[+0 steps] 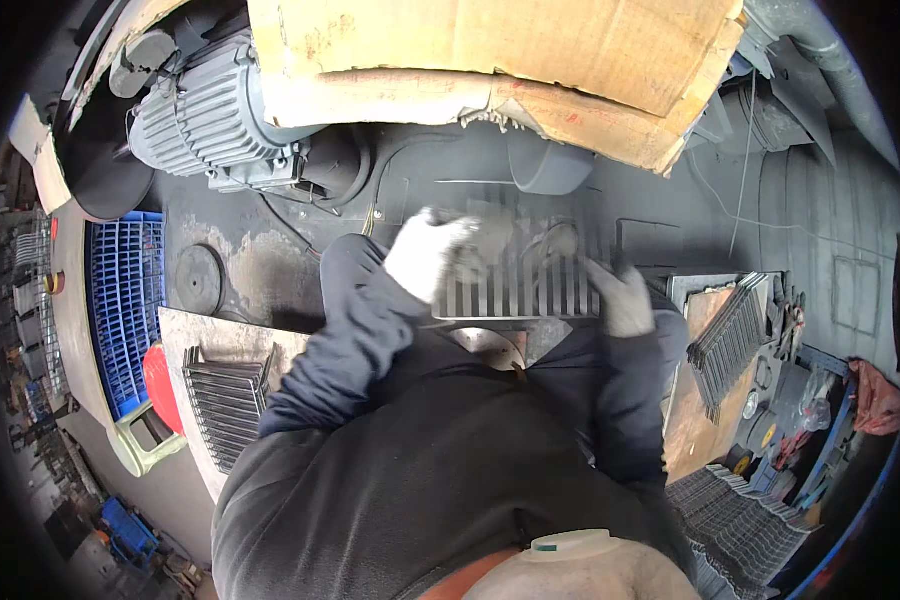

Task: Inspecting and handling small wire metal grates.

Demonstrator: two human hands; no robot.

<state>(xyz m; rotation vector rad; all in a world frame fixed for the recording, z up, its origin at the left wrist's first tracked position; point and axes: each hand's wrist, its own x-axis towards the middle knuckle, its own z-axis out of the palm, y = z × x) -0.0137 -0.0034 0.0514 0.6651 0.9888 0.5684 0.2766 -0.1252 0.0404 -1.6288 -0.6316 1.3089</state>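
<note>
Roughly, metal grate (515,292): long axis L-R, bars (498,298) fore-aft.

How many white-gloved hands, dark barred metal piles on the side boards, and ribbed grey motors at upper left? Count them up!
White-gloved hands: 2
Dark barred metal piles on flat brownish side boards: 2
Ribbed grey metal motor at upper left: 1
Total: 5
</note>
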